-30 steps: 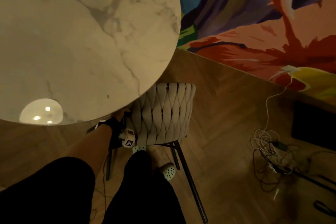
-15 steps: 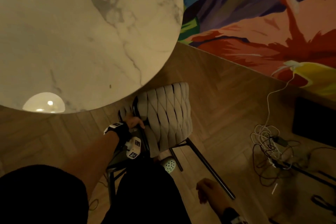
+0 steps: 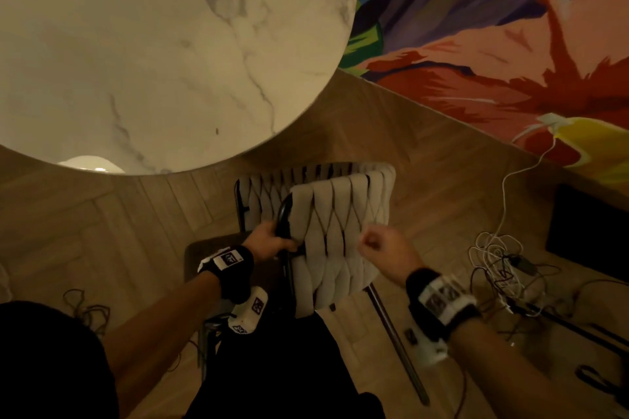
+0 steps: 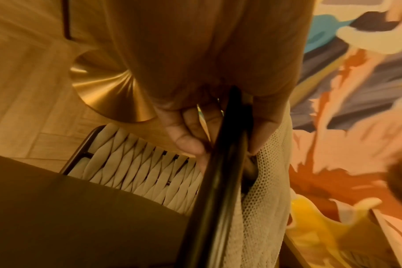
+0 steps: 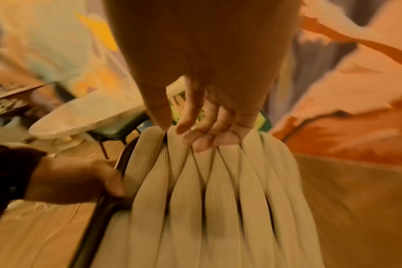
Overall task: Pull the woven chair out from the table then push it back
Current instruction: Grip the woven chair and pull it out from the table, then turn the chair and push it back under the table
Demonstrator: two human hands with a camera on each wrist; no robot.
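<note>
The woven chair (image 3: 340, 231) stands on the wood floor just off the edge of the round marble table (image 3: 153, 44), its beige strap back towards me. My left hand (image 3: 272, 241) grips the black frame tube (image 3: 284, 214) at the back's left edge; in the left wrist view its fingers (image 4: 190, 141) wrap round that tube (image 4: 223, 163). My right hand (image 3: 377, 245) hovers at the back's right part, holding nothing. Its loosely curled fingers (image 5: 202, 134) hang at the top of the straps (image 5: 218, 199); I cannot tell if they touch.
A tangle of white and black cables (image 3: 503, 258) lies on the floor to the right, beside a black box (image 3: 592, 224). A painted wall (image 3: 493, 27) runs behind. My dark-trousered legs (image 3: 272, 367) are right behind the chair. The table's gold base (image 4: 108, 90) is ahead.
The chair has slid out from under the table towards me, drawn by my left hand. My right hand has come up from the lower right to the chair back.
</note>
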